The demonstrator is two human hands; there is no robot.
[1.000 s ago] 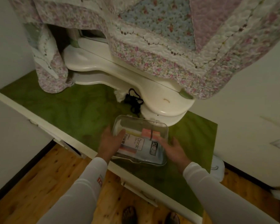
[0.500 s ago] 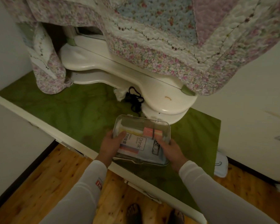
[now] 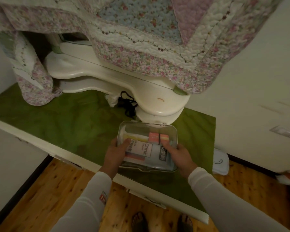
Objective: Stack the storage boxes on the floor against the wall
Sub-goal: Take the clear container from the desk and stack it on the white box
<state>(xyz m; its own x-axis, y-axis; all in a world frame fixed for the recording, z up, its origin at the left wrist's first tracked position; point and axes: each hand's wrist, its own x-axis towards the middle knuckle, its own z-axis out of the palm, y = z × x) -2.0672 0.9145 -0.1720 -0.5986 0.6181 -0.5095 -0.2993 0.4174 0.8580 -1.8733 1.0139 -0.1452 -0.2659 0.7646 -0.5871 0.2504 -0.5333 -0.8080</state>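
Observation:
A clear plastic storage box (image 3: 141, 129) with a closed lid rests on a green-covered cabinet top (image 3: 65, 124), close to its front edge. Through the lid I see a "Drink" straw packet, a yellow item and a pink and orange block. My left hand (image 3: 116, 152) grips the box's left side, thumb on the lid. My right hand (image 3: 177, 154) grips its right front corner, thumb on the lid too.
A cream curved stand (image 3: 157, 101) draped with a floral quilt (image 3: 149, 47) rises just behind the box. A black cord bundle (image 3: 127, 104) lies beside it. The white wall (image 3: 258, 97) is on the right. Wooden floor (image 3: 49, 190) and my feet are below.
Both hands have closed more firmly around the box's sides and slid slightly forward along it. The box has stayed in about the same place on the green top.

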